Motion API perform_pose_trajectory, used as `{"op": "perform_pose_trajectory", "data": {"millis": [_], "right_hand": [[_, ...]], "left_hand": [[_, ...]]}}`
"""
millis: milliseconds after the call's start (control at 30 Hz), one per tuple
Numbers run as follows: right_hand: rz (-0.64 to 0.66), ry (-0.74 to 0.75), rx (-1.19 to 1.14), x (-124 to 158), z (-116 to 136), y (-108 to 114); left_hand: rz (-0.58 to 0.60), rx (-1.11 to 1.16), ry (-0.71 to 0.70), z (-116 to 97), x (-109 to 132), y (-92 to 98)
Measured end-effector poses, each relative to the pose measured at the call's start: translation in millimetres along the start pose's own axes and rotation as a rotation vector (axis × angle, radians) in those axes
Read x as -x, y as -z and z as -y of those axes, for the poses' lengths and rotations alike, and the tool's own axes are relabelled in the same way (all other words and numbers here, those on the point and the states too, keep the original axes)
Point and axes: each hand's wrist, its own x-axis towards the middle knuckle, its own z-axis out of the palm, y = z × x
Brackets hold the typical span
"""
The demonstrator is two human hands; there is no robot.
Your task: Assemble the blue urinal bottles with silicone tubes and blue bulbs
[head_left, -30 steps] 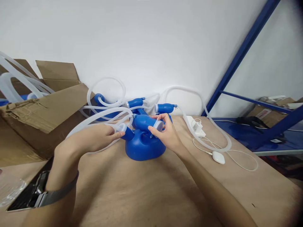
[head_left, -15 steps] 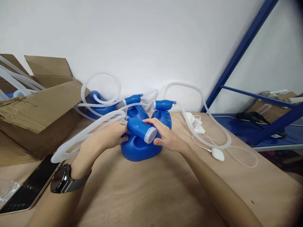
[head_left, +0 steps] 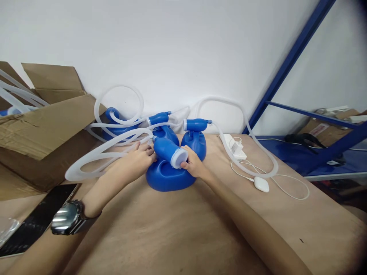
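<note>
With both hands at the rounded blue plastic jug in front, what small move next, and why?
Probably steady the rounded blue plastic jug with the left hand: the right hand grips the white round end of the blue plastic cylinder slanting above the jug, while the left hand's fingers are at the jug's left side, their contact partly hidden.

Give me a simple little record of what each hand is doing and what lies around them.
Left hand: at the left side of the front blue container, some fingers hidden
Left wrist: dark watch
Right hand: grips the blue cylinder at its white cap
Behind: more blue containers near the wall
On the left: open cardboard box; dark, flat device
On the right: white power strip; pale tube
</note>
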Motion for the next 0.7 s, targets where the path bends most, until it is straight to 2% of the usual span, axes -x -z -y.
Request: {"op": "perform_pose_trajectory", "data": {"millis": [100,233,367,500,600,700], "right_hand": [[-0.013,0.002,0.028,0,1,1],[-0.035,-0.013,0.016,1,6,0],[-0.045,-0.025,0.008,3,12,-1],[-0.038,-0.042,0.039,4,14,-1],[-0.022,-0.05,0.053,5,14,0],[-0.019,-0.06,0.026,5,13,1]], "left_hand": [[-0.166,-0.155,-0.023,-14,4,-7.8],[-0.242,-0.269,0.022,-24,5,-15.7],[-0.258,-0.257,0.102,-25,3,-22.0],[-0.271,-0.225,0.124,-25,1,-22.0],[-0.239,-0.182,0.079,-22,0,-14.7],[-0.159,-0.033,0.021,-12,1,-1.3]]}}
